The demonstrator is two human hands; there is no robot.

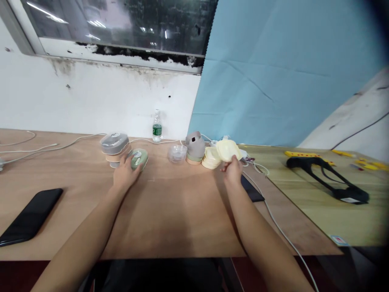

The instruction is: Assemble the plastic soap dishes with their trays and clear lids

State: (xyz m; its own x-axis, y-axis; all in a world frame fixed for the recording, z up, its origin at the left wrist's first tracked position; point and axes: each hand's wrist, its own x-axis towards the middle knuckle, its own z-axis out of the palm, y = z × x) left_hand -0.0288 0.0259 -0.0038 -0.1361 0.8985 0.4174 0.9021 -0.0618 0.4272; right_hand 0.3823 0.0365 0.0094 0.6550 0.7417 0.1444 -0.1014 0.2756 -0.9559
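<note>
Grip first: what did each hand have?

My right hand (232, 172) was closed on a pale cream ribbed disc (227, 150), holding it by the lower edge above the table. My left hand (126, 173) lay over a sage-green oval piece with a small white label (140, 159), which sat on the light plywood tabletop (170, 227). I can't tell whether that hand was clamping it or only resting there.

How would they handle?

Both looked light to me. The cream disc seemed thin and slightly flexible, so I'd judge its rim the best hold, and its smooth face might slip. The green oval looked stiffer, best taken by its sides.

Which way did they point?

The disc was round, with no clear long axis, and its face tilted up toward me. The oval's long axis slanted away to my right.

What lay around them?

Closest were a black smartphone (30, 217) on my left and a second black phone (252, 190) under my right wrist. Farther off stood a stack of cream discs (211, 158), a grey cone-shaped cup (195, 145), a clear plastic cup (177, 154), and a stack of round containers under a clear lid (114, 143). Behind them stood a clear water bottle with a green label (157, 127).
</note>
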